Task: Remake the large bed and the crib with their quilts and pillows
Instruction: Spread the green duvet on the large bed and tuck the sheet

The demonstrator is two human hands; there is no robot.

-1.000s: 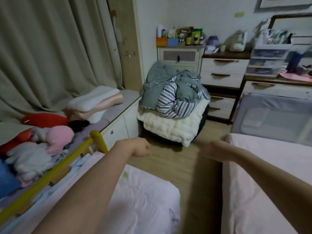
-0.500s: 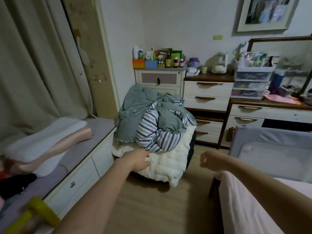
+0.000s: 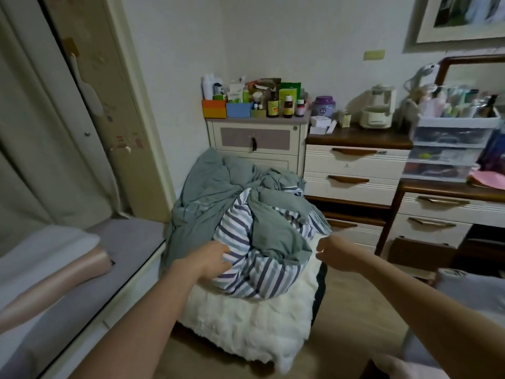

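Note:
A crumpled quilt (image 3: 218, 192), grey-green with a blue-and-white striped side, is heaped on a fluffy white blanket (image 3: 246, 321) over a dark seat in the corner. My left hand (image 3: 211, 259) rests its fingers on the striped part at the heap's front left. My right hand (image 3: 332, 251) hangs loosely curled at the heap's right edge, holding nothing that I can see. Two pillows, one white (image 3: 41, 250) and one pinkish (image 3: 65, 280), lie stacked on the window bench (image 3: 131, 242) at the left.
A small cabinet (image 3: 257, 140) topped with bottles stands behind the heap. Drawer chests (image 3: 352, 170) and a plastic drawer unit (image 3: 448, 149) line the right wall. The grey crib's edge (image 3: 470, 285) and a pink bed corner (image 3: 404, 367) show at the lower right. A curtain (image 3: 41, 160) hangs at the left.
I have walked toward the corner, so the quilt heap is much closer. Both hands moved forward; the left now touches the striped quilt and the right has reached its edge.

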